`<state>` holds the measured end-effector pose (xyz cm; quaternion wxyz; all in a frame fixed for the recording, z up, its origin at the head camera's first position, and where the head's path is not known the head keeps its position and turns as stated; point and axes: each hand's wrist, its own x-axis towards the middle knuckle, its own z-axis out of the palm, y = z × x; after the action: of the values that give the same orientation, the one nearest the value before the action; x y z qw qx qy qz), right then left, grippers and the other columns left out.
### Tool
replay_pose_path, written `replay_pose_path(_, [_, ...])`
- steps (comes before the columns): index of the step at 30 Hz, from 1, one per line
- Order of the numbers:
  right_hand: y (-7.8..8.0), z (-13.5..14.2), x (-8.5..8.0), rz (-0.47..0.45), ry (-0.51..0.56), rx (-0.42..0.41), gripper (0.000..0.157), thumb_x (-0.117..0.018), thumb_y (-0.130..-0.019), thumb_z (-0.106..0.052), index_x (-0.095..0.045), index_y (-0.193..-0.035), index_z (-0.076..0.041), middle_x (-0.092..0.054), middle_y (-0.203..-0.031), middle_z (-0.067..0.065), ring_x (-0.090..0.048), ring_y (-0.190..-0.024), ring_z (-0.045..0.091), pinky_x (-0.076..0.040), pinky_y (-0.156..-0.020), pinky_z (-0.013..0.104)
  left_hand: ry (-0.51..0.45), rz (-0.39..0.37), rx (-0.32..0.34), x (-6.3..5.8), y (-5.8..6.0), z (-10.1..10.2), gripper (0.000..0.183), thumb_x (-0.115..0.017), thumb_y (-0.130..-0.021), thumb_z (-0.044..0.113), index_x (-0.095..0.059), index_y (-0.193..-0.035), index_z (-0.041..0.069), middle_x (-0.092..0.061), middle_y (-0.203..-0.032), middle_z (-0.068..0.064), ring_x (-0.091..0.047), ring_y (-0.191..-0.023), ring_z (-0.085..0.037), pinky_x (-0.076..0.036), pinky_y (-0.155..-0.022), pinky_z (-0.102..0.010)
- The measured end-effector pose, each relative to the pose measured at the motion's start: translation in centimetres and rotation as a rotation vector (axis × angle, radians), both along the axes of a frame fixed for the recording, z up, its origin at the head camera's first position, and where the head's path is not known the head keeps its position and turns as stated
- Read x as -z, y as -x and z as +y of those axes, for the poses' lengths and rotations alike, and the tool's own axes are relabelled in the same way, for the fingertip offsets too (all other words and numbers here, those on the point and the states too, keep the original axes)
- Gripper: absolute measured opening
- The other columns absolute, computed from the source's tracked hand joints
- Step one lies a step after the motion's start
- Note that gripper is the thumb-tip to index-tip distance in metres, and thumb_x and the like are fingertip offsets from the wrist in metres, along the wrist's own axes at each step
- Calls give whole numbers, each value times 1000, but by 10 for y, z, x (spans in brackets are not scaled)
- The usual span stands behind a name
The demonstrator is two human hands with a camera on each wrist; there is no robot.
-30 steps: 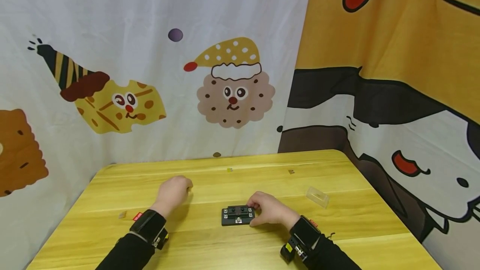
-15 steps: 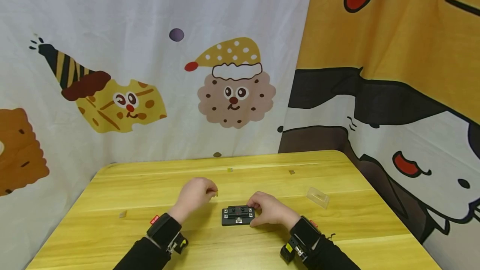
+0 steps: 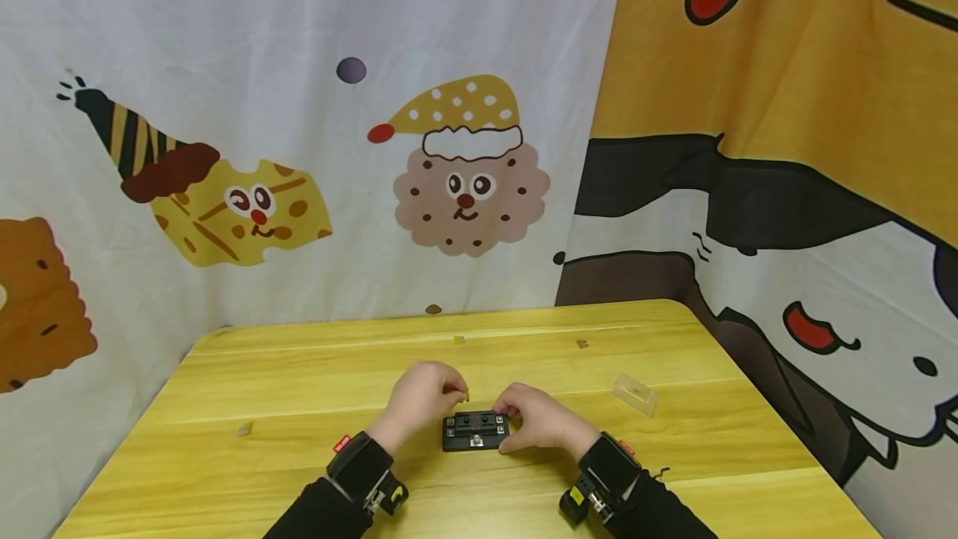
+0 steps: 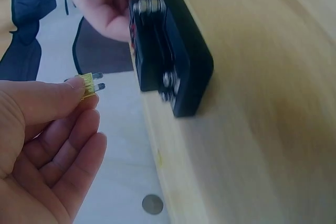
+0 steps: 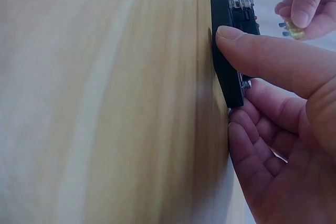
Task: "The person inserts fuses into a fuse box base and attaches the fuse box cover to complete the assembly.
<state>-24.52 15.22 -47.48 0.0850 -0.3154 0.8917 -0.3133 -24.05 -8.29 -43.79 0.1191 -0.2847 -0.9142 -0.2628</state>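
A yellow blade fuse (image 4: 87,85) is pinched between the thumb and fingers of my left hand (image 3: 422,396), its two metal prongs pointing out toward the block in the left wrist view. That hand hovers just off the upper left of a black fuse block (image 3: 458,444), and the fuse stays apart from it. Flat on the table, the block carries metal screw terminals at both ends and one at its front middle. My right hand (image 3: 545,419) grips the block's right end; in the right wrist view the thumb lies over the edge of its base, the fingers behind.
On the wooden table (image 3: 359,339) a clear plastic case (image 3: 634,394) lies to the right. Small flat pieces sit apart: a yellowish one (image 3: 459,340) and a brownish one (image 3: 582,343) at the back, a tan one (image 3: 244,428) at left. Behind hangs a printed curtain (image 3: 299,40).
My left hand has moved right across the table with the yellow blade fuse, from well left of the fuse block to close beside it. The right hand and the block have stayed put.
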Motion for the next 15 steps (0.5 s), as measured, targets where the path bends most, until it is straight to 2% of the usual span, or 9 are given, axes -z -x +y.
replay_pose_path(9, [1, 0, 1, 4, -3, -4, 42, -90, -68, -17, -66, -102, -11, -56, -99, -4, -54, -89, 12, -48, -84, 30, -29, -39, 30, 7, -1, 16, 5, -79, -82, 8, -76, -81, 12, -70, -79, 5, -61, -71, -7, -50, -65, -27])
replay_pose_path(15, [1, 1, 2, -4, -1, 2, 42, -90, -68, -17, -66, -102, -10, -55, -99, -4, -54, -90, 13, -47, -84, 31, -30, -58, 19, 12, 0, 24, 5, -80, -81, 10, -77, -79, 14, -69, -77, 8, -60, -71, -5, -50, -66, -26])
